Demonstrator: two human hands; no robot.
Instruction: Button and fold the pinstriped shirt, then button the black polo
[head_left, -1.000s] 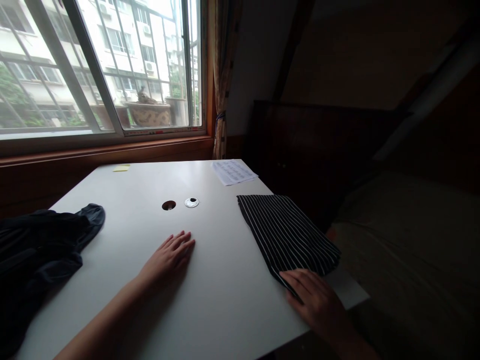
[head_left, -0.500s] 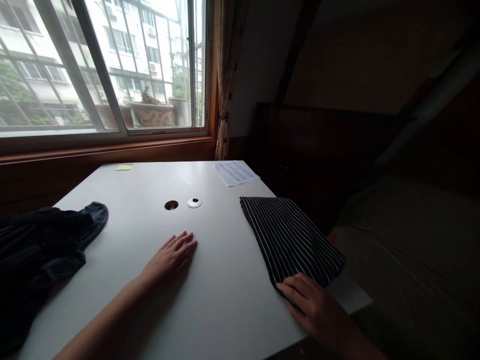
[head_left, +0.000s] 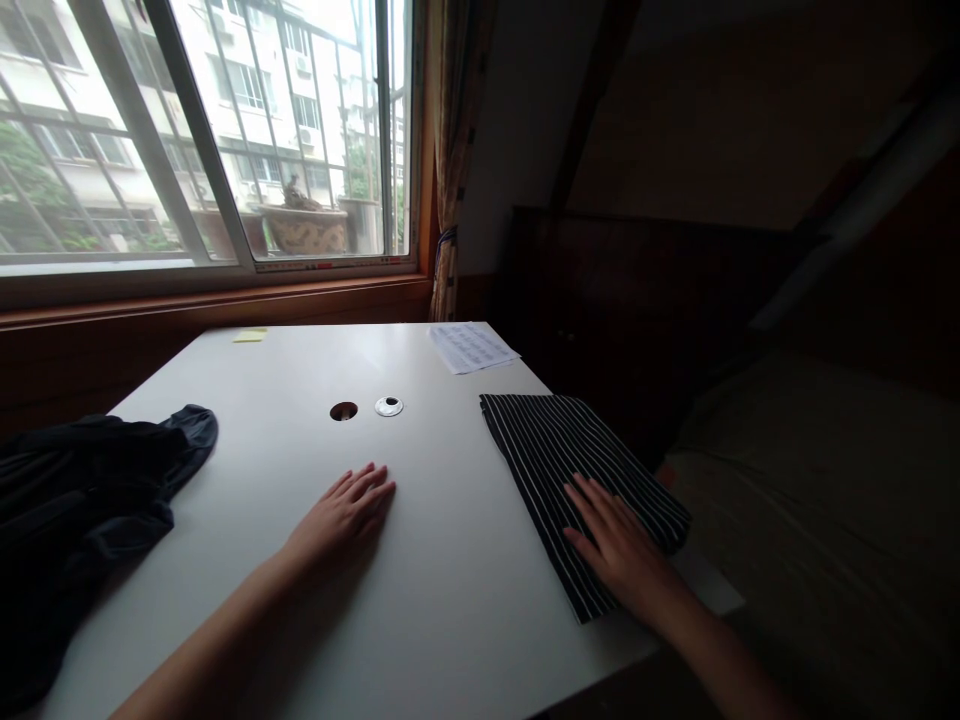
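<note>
A folded black cloth with thin white stripes [head_left: 555,450] lies flat along the right side of the white table [head_left: 435,600]. My right hand [head_left: 615,545] rests palm down on the near part of that cloth, fingers stretched out and slightly apart. My left hand [head_left: 341,515] lies flat on the bare tabletop near the middle, fingers extended, holding nothing. A crumpled dark garment [head_left: 82,500] is heaped at the left edge of the table, apart from both hands.
A round cable hole [head_left: 343,411] and a silver cap [head_left: 388,406] sit mid-table. A printed paper [head_left: 472,346] lies at the far right corner, a yellow sticky note [head_left: 248,336] at the far edge. A window [head_left: 202,130] is behind; a bed [head_left: 817,480] stands at right.
My right hand has moved from the cloth's near corner up onto its top surface and now lies flat there. The left hand has stayed put.
</note>
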